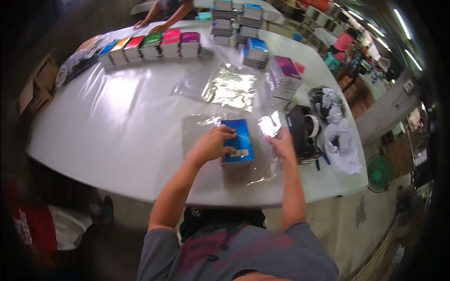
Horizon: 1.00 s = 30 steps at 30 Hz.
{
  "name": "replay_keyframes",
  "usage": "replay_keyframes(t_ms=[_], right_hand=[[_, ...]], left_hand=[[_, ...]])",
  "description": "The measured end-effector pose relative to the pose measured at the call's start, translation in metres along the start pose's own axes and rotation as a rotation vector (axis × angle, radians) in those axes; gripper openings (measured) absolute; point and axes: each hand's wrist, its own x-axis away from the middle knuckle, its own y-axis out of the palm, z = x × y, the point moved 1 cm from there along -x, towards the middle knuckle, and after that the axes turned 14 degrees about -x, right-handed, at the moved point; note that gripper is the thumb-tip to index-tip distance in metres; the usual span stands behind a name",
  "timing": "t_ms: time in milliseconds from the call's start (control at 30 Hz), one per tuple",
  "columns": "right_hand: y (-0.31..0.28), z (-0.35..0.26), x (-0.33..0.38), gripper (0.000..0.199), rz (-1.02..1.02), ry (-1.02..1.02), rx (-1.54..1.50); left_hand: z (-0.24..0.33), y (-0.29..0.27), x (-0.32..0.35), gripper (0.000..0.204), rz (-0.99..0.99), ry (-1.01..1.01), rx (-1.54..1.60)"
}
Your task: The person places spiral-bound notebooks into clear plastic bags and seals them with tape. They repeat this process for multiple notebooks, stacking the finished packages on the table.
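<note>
A stack of blue spiral notebooks (243,133) lies in front of me on a sheet of clear plastic film (194,126), with a small white label on the top cover. My left hand (214,144) grips the stack at its left side, fingers and thumb resting over the cover. To the right, my right hand (282,141) is closed on the edge of the clear film, which shines where it is lifted. Beyond the notebooks, more clear plastic sheets (229,86) lie in a glossy pile.
A row of colourful notebook stacks (151,44) and taller stacks (222,23) stand at the far side. Purple notebooks (286,75), a black tape dispenser (300,133) and crumpled plastic (340,150) are on the right. Across the table, another person's hands (157,29) touch the row.
</note>
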Motion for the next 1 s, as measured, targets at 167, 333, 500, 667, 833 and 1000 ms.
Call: replay_keyframes(t_ms=[167,333,500,667,833,1000], right_hand=[[-0.026,-0.008,-0.001,0.052,0.078,-0.156,0.264],[-0.022,0.001,-0.002,0.039,0.171,-0.238,0.519],[-0.013,0.004,0.003,0.029,0.131,-0.343,0.657],[0.005,-0.004,0.013,0.022,0.275,-0.363,1.000],[-0.018,-0.001,0.010,0.016,0.150,-0.646,0.711],[-0.018,0.013,0.010,0.020,0.189,-0.684,0.737]], left_hand=[[0.010,0.006,0.003,0.050,0.009,-0.025,0.054],[0.006,0.003,0.004,0.051,0.005,-0.048,0.043],[0.003,0.006,0.003,0.051,0.026,-0.021,0.067],[-0.001,0.009,0.002,0.052,0.034,-0.002,0.083],[-0.002,0.013,-0.002,0.052,0.066,0.046,0.078],[-0.005,0.013,-0.003,0.054,0.070,0.080,0.099]])
